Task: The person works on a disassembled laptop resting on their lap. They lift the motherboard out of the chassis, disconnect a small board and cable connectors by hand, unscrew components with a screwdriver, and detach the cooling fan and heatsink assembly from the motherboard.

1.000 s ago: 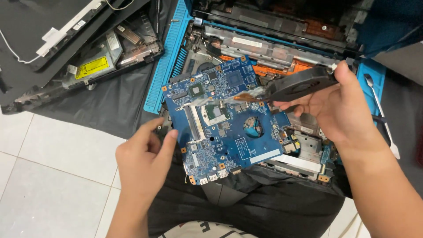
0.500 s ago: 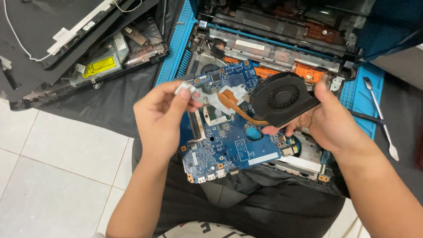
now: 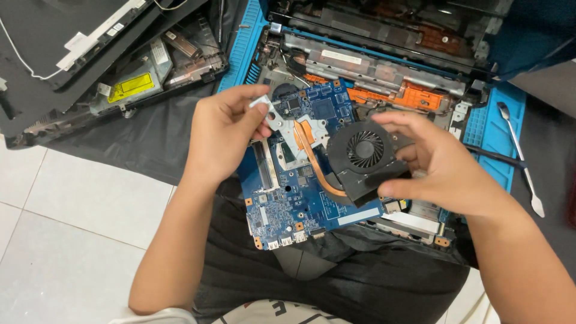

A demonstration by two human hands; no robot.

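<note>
A blue laptop motherboard point(image 3: 300, 198) lies in front of me over the opened laptop base point(image 3: 372, 66). Above it I hold a cooling assembly: a black round fan point(image 3: 363, 153), a copper heat pipe point(image 3: 312, 159) and a silver heat-sink plate point(image 3: 282, 120). My right hand point(image 3: 444, 168) grips the fan from its right side. My left hand point(image 3: 225, 135) pinches the silver plate end between thumb and fingers. The fan's face is turned up toward me.
A blue work mat point(image 3: 492, 132) lies under the laptop base, with a metal spudger point(image 3: 522, 159) on its right part. A black laptop lid and an optical drive with a yellow label point(image 3: 129, 87) sit at the upper left. White floor tiles point(image 3: 60, 240) are at lower left.
The cooling assembly has been turned flat so the fan faces up. My left hand rose from the board's left edge to the silver plate end. My right hand stays on the fan.
</note>
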